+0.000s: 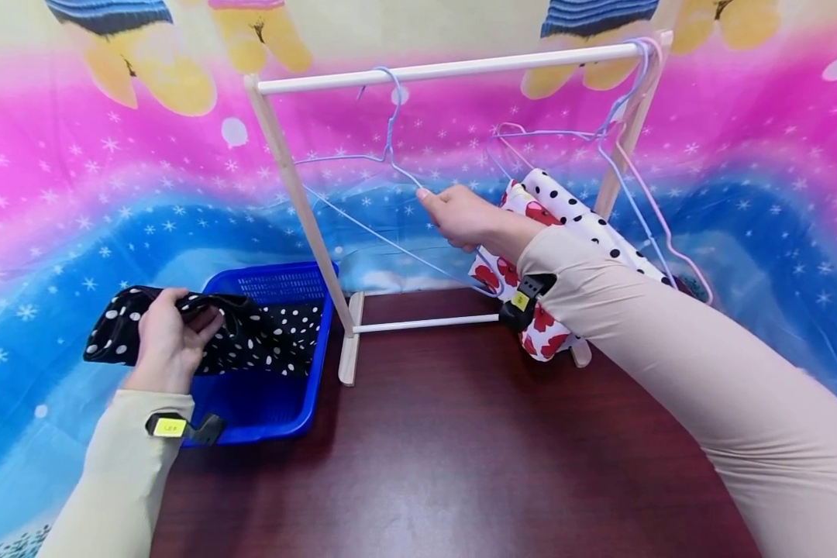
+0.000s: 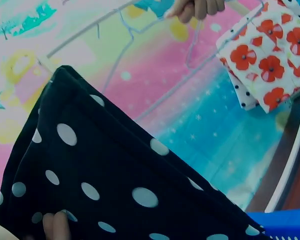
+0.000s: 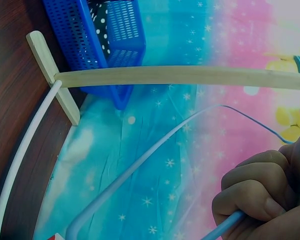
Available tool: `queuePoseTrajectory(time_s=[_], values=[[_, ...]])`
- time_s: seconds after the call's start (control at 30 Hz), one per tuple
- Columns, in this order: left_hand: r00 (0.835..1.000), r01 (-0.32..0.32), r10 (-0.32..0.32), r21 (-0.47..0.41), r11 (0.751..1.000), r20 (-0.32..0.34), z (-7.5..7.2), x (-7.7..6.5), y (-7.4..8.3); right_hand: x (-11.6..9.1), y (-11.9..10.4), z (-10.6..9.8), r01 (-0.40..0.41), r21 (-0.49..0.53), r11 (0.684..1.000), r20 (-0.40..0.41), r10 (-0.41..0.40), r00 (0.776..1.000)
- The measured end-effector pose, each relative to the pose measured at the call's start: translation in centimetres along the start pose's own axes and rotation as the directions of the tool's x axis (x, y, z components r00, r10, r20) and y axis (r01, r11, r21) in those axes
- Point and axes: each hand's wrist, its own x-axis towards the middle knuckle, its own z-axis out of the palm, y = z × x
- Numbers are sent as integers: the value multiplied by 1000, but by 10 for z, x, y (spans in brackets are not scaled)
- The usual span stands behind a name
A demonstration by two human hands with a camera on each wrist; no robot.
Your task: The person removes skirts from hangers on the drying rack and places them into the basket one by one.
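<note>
In the head view my right hand (image 1: 460, 215) grips the sloping shoulder of a blue wire hanger (image 1: 390, 147), whose hook is over the rack's top bar. Its curled fingers around the wire show closely in the right wrist view. My left hand (image 1: 170, 337) holds a black cloth with white dots (image 1: 237, 325), thumb on one side and fingers under the fold. One end of this cloth droops into the blue basket (image 1: 324, 341). In the left wrist view the folded black cloth (image 2: 105, 165) fills the lower part, with fingertips at its bottom edge.
A wooden rack (image 1: 296, 194) with a white top bar stands on the dark table (image 1: 446, 449). At its right end hang more blue and pink hangers (image 1: 659, 209), with a red-flowered white cloth (image 1: 544, 322) and a white cloth with black dots (image 1: 586, 225).
</note>
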Motion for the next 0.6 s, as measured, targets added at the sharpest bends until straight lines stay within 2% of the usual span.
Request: queuePoseTrajectory(time_s=[0.27,0.6], values=[[1000,0,-1,80,997,13,11,18,-9,0,-1,1,-2,5,1000,7,2,1000],[1000,-3,5,104,995,-18,25,35,-16,2,-2,5,-14,33,999,19,13,1000]])
